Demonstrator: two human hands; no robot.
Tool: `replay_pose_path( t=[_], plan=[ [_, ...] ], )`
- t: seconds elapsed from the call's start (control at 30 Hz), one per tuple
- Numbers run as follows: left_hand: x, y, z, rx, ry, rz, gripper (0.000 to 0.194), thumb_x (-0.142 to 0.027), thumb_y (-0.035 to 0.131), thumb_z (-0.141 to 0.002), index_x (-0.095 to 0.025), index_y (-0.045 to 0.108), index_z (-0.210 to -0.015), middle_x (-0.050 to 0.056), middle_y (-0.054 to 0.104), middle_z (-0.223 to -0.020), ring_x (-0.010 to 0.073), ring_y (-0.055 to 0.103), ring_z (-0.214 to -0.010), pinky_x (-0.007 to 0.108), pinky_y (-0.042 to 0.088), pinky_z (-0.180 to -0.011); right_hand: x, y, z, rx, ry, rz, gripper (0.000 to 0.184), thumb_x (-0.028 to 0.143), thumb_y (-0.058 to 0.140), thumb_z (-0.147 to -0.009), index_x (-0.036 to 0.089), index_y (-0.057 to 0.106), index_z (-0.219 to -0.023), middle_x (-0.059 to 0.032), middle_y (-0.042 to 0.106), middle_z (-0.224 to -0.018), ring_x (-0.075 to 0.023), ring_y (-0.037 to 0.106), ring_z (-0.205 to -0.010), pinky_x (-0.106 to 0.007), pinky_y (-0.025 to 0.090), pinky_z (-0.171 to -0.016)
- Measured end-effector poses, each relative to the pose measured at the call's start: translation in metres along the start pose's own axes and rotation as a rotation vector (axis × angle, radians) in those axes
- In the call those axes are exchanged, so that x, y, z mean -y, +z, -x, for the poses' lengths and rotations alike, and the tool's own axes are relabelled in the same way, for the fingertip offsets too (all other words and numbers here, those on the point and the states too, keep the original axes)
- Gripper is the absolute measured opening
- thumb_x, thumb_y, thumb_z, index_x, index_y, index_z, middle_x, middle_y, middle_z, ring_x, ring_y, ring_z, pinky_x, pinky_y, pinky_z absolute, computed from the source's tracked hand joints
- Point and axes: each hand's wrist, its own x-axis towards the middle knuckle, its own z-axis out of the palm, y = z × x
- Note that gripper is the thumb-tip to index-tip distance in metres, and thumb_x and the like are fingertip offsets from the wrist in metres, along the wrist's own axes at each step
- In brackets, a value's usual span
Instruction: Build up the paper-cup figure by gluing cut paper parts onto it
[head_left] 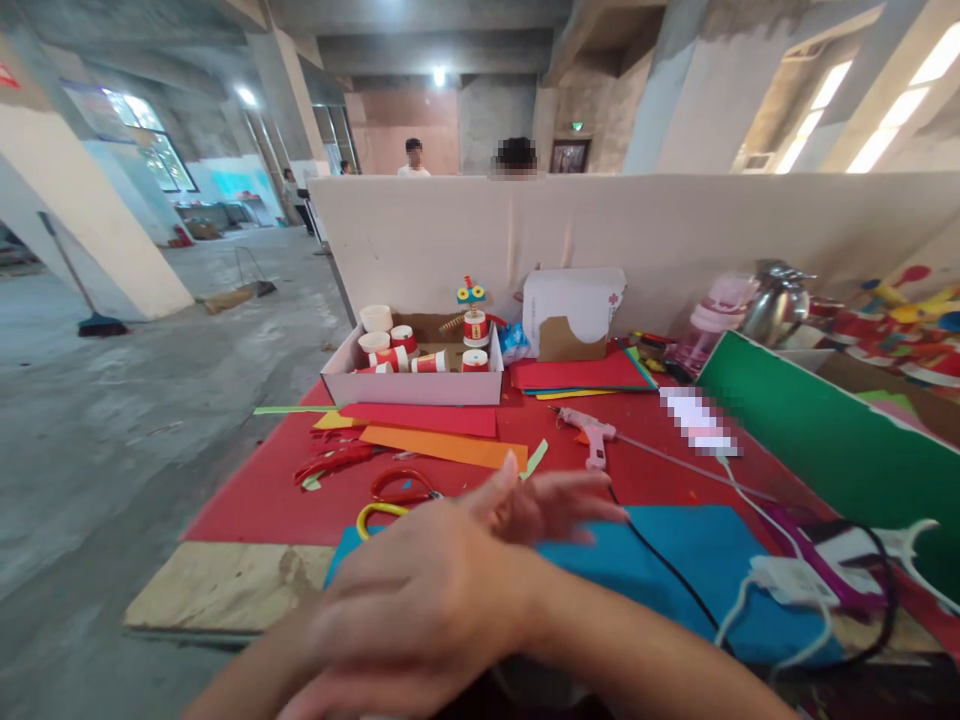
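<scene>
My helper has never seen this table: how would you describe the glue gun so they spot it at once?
On the red tabletop, find the shallow box holding paper cups. Right of it, just beyond the blue sheet, lies the pink glue gun. Unlike the pink bottle farther right, it is pistol-shaped and lies flat.

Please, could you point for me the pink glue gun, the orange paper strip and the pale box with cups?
Pink glue gun [597, 438]: head view, on its handle.
Orange paper strip [448, 448]: head view, middle of its flat face.
Pale box [412, 389]: head view, front wall.
</scene>
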Motion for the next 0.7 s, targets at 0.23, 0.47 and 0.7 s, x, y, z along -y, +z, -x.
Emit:
replay_pose_path(
  t=[0.23,0.47,0.7],
  plan=[
    [-0.064,-0.128,0.016,-1.292,0.419,-0.977,0.044,-0.048,0.045,-0.086,-0.018,0.052,-0.055,-0.001,0.056,-0.053,0.0124,0.054,-0.059,0.024,0.041,-0.062,-0.097,-0.053,0.103,-0.854,1.054,0.145,0.048,0.056,0.040,-0.089,0.018,0.059,-0.065,0.0029,0.051,-0.051,-0.0083,0.043,-0.039,-0.021,0.033,-0.039],
    [-0.032,-0.141,0.027,-1.141,0.189,-1.609,0.035,-0.038,0.040,-0.090,-0.018,0.065,-0.075,0.002,0.064,-0.063,0.0129,0.055,-0.057,0.023,0.034,-0.058,-0.128,-0.030,0.149,-0.521,1.194,0.315,0.052,0.060,0.036,-0.086,0.020,0.057,-0.062,0.0005,0.053,-0.049,-0.0123,0.050,-0.046,-0.024,0.036,-0.048],
    [-0.030,-0.139,0.028,-1.068,0.159,-1.747,0.034,-0.039,0.041,-0.090,-0.017,0.064,-0.076,0.000,0.057,-0.056,0.0105,0.048,-0.051,0.022,0.029,-0.054,-0.133,-0.034,0.157,-0.242,1.264,0.423,0.037,0.042,0.036,-0.091,0.021,0.059,-0.071,-0.0014,0.061,-0.061,-0.0145,0.056,-0.056,-0.023,0.037,-0.055]
  ],
)
